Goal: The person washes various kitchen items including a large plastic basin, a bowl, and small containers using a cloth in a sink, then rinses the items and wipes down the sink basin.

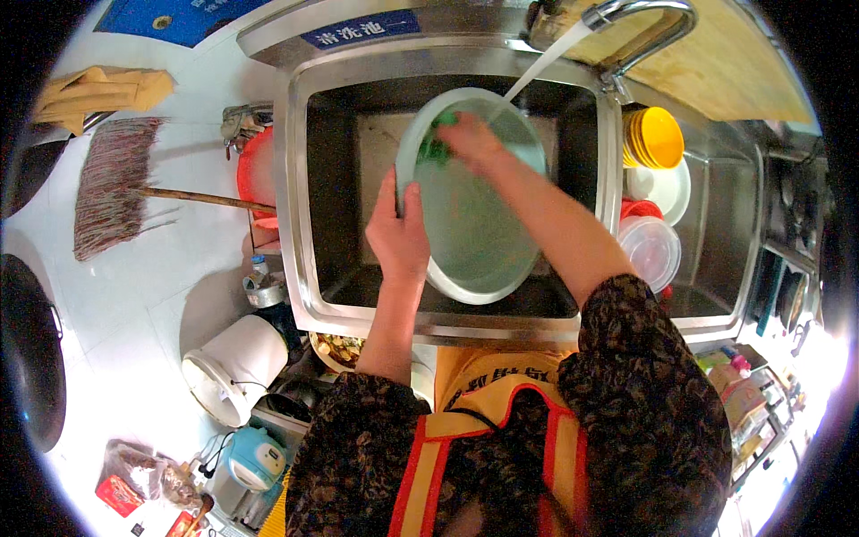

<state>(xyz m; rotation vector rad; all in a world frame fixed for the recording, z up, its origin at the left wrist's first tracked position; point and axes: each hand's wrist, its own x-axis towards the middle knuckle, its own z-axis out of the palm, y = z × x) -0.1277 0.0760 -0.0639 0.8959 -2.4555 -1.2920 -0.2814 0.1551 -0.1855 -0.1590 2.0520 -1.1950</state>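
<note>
A large pale oval basin (483,221) is tilted inside the left bowl of a stainless steel sink (295,201). My left hand (400,235) grips its left rim, thumb on the inner side. Against the basin's upper inner wall, my right hand (470,141) holds a green scrubbing pad (436,144); hand and pad are blurred. Water (547,64) streams from the chrome faucet (644,33) at the upper right and meets the basin near its top rim.
Stacked yellow bowls (654,137), a white plate (671,191), a red bowl (641,209) and clear plastic lids or containers (649,252) occupy the right sink bowl. Left of the sink are a broom (117,188), a red basin (255,168) and a white bucket (235,366).
</note>
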